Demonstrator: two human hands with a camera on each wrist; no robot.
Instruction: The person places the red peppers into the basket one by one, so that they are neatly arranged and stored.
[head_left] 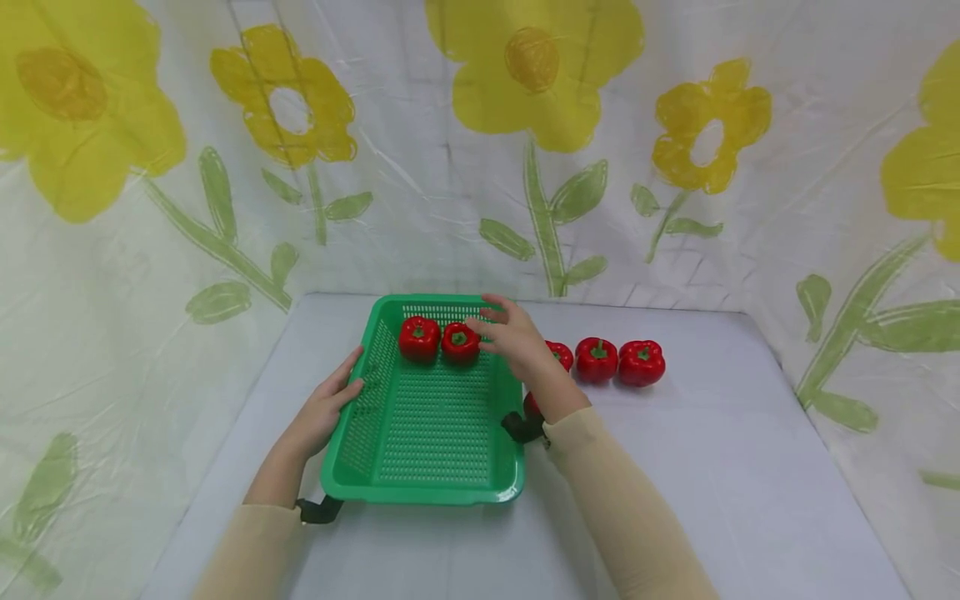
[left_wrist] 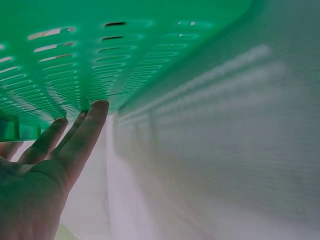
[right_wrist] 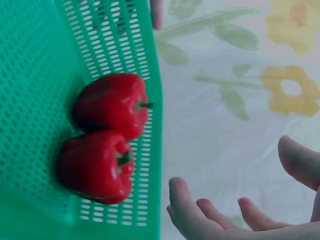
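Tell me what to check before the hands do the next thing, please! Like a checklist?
1. Left fingers touching the green basket: ok, at its left side.
2. Right fingers free: ok, spread and holding nothing.
3. Two peppers inside: ok, side by side at the far end.
4. Room for more: ok, the near part is bare.
5. Peppers outside all in full view: not ok, the right arm partly covers some.
6. Basket flat on the table: cannot tell.
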